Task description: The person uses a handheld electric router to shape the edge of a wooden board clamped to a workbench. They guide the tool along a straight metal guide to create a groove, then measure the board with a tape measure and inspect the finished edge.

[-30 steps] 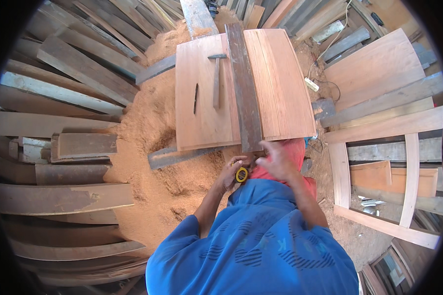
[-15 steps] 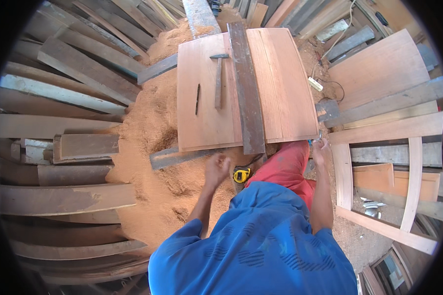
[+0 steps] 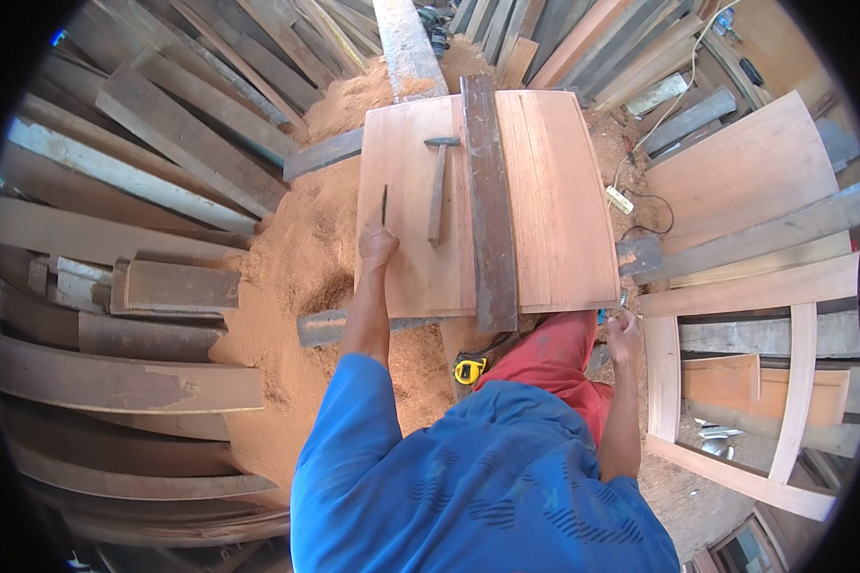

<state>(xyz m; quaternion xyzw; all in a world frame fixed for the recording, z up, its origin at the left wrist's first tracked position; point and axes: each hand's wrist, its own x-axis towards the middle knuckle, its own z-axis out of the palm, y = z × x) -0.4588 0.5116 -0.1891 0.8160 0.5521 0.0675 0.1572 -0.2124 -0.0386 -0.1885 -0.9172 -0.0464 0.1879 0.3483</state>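
Note:
A reddish wooden panel (image 3: 559, 191) lies flat on sawdust, with a long dark plank (image 3: 487, 201) across its middle. A hammer (image 3: 438, 186) and a thin dark tool (image 3: 384, 203) rest on the panel's left half. My left hand (image 3: 377, 246) reaches onto the panel and its fingers touch the near end of the thin tool; the grip is unclear. My right hand (image 3: 625, 330) is curled at the panel's near right corner around a small metal piece (image 3: 621, 300). A yellow tape measure (image 3: 468, 369) sits by my red trousers.
Stacks of weathered planks (image 3: 134, 248) ring the sawdust heap (image 3: 296, 267) on the left and behind. A wooden frame (image 3: 793, 382) and leaning boards stand on the right. A white power strip with its cable (image 3: 621, 199) lies beside the panel.
Both hands have left the tape measure at the panel's near edge. The left hand went forward to the thin tool; the right hand swung out to the panel's right corner.

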